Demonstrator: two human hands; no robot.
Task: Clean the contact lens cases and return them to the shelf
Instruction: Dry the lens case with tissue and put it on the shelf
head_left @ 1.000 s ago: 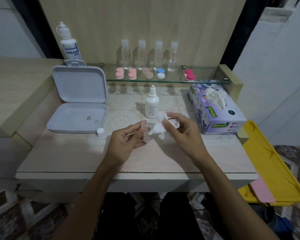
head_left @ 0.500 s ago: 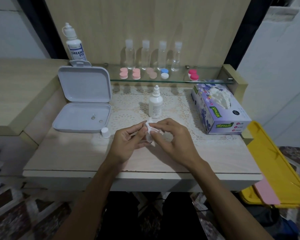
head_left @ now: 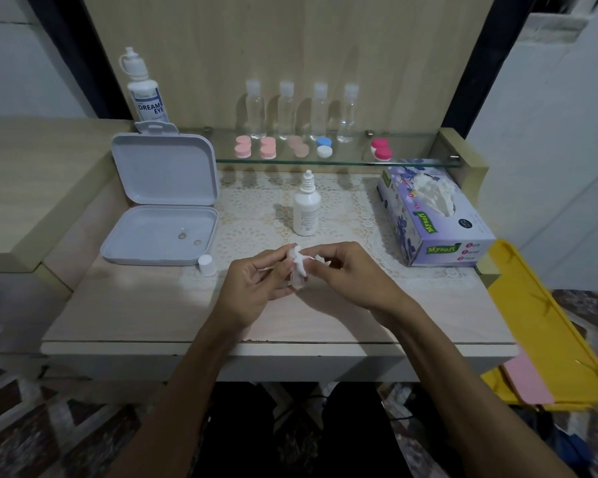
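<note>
Contact lens cases (head_left: pixel 268 148) sit on the glass shelf (head_left: pixel 342 162); in front of the dropper bottle (head_left: pixel 306 210), our left hand (head_left: pixel 256 288) and right hand (head_left: pixel 351 272) pinch a tissue (head_left: pixel 297 267).

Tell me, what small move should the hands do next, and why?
Probably keep rubbing the tissue with the right hand against whatever the left hand pinches. The wad hides that item, so nothing shows it is ready for the shelf.

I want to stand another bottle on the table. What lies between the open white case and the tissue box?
In the head view, only the small white dropper bottle stands between the open white case and the tissue box, on the lace mat.
</note>
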